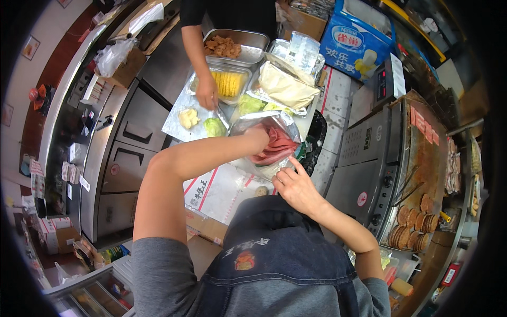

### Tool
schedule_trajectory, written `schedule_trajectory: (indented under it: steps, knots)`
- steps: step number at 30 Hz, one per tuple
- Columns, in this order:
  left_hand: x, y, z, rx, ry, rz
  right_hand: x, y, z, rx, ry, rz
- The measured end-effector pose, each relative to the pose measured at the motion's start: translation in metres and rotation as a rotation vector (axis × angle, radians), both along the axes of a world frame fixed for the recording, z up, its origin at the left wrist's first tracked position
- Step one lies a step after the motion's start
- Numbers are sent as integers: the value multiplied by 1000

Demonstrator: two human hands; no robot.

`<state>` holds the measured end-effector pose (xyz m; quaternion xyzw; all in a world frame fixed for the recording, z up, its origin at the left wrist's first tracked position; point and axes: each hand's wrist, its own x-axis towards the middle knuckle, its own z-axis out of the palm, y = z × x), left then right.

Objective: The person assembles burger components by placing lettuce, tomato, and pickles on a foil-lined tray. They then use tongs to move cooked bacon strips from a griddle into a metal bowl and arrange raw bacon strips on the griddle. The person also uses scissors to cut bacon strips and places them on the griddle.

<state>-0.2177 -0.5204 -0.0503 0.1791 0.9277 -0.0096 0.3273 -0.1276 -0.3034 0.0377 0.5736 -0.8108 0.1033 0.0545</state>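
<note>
My left hand (257,138) reaches into a clear plastic bag (291,126) of reddish-pink meat slices (277,146). Its fingers are hidden among the slices, so their grip cannot be seen. At the near right side of the bag, my right hand (297,188) holds the rim, its index finger stretched along the plastic and the others curled. Green lettuce leaves (250,104) lie just beyond the bag. Left of it, a lettuce piece (214,126) and a pale yellow food piece (189,118) rest on the metal tabletop (177,127).
Across the table, a co-worker's hand (206,93) is near a plastic tub of yellow ridged food (226,84). Behind stands a metal pan (253,55) with browned meat pieces. A cream cloth-like bundle (287,89) lies right. A griddle (420,166) with patties (404,216) is at far right.
</note>
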Motion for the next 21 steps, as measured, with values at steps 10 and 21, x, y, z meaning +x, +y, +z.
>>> schedule_trajectory:
  steps: [10,21]
  knots:
    - [-2,-2,-17,1,101,-28,-7,21,7,-81,-219,-56]
    - [-15,5,42,383,-42,106,-4,45,5,-212,-212,-139]
